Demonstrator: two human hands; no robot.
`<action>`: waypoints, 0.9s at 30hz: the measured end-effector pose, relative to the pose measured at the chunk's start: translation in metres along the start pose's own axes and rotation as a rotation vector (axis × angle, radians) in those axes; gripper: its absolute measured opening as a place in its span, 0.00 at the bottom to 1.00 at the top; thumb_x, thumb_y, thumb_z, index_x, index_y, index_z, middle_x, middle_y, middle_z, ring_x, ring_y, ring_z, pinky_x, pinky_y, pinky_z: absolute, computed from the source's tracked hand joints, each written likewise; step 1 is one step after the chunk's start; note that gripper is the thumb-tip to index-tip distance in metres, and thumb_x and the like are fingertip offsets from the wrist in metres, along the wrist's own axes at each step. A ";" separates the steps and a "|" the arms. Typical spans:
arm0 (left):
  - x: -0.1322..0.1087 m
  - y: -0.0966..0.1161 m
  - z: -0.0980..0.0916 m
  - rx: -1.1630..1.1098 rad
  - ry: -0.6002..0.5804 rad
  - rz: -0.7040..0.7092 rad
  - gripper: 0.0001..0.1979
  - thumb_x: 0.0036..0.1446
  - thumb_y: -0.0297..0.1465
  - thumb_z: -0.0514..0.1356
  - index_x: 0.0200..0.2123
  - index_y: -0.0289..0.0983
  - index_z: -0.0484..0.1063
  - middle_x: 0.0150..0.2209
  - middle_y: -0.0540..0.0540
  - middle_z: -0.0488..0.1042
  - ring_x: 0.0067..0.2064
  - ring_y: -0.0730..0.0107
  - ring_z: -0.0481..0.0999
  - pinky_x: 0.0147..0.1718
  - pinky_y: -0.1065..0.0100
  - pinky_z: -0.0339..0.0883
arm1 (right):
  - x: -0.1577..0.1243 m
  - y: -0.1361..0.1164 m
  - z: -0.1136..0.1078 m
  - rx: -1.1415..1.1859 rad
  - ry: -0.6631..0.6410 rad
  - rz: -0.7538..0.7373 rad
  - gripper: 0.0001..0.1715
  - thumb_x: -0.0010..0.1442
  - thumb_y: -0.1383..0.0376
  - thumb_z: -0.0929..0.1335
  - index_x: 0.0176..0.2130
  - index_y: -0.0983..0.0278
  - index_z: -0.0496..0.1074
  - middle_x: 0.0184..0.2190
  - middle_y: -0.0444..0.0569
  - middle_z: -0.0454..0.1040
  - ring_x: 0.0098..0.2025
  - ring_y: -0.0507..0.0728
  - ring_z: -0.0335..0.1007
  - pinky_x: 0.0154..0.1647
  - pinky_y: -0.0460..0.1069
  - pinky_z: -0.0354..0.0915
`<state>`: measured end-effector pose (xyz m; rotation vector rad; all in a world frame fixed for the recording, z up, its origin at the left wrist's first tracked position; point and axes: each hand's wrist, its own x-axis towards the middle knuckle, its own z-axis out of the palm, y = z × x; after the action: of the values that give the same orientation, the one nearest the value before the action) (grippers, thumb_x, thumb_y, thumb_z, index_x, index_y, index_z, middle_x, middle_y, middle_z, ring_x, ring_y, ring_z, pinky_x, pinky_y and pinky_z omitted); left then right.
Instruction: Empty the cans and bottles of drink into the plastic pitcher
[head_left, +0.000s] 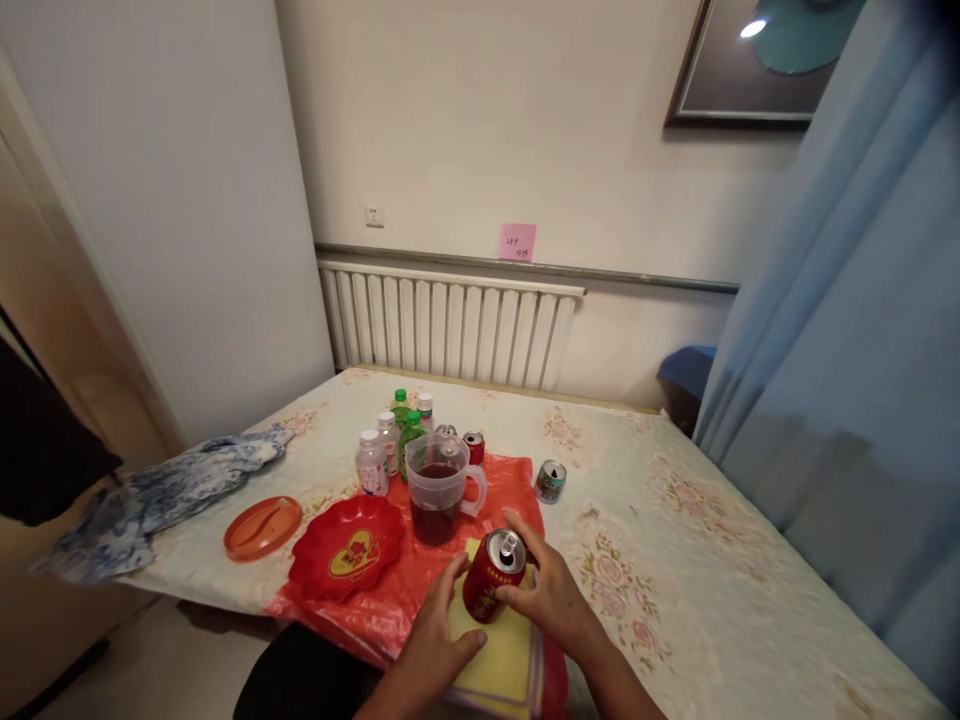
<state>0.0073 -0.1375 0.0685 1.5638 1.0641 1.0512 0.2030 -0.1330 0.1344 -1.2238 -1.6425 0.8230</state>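
My right hand (551,592) is wrapped round a red drink can (491,578) whose opened top shows, tilted a little above a yellow cloth (501,662). My left hand (435,640) rests on that cloth, its fingers flat and touching the can's lower left side. Just beyond stands a clear plastic jug (439,488) holding dark red liquid. All of this sits on a red plastic sheet (420,590) at the table's near edge.
A red heart-patterned dish (346,550) and an orange lid (262,527) lie left. Several small bottles (390,440), a red can (474,446) and a green-white can (550,480) stand behind the jug. A blue patterned cloth (165,490) drapes the table's left edge.
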 end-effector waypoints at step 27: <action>-0.012 0.015 0.002 -0.066 -0.022 -0.037 0.38 0.40 0.20 0.66 0.57 0.35 0.63 0.57 0.39 0.70 0.59 0.50 0.68 0.59 0.54 0.59 | -0.022 -0.014 0.012 0.070 -0.106 0.026 0.47 0.42 0.72 0.74 0.61 0.59 0.64 0.60 0.50 0.67 0.62 0.63 0.62 0.64 0.59 0.56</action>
<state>0.0089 -0.1520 0.0814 1.4944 1.0305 1.0317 0.1889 -0.1579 0.1359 -1.1719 -1.6709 0.9684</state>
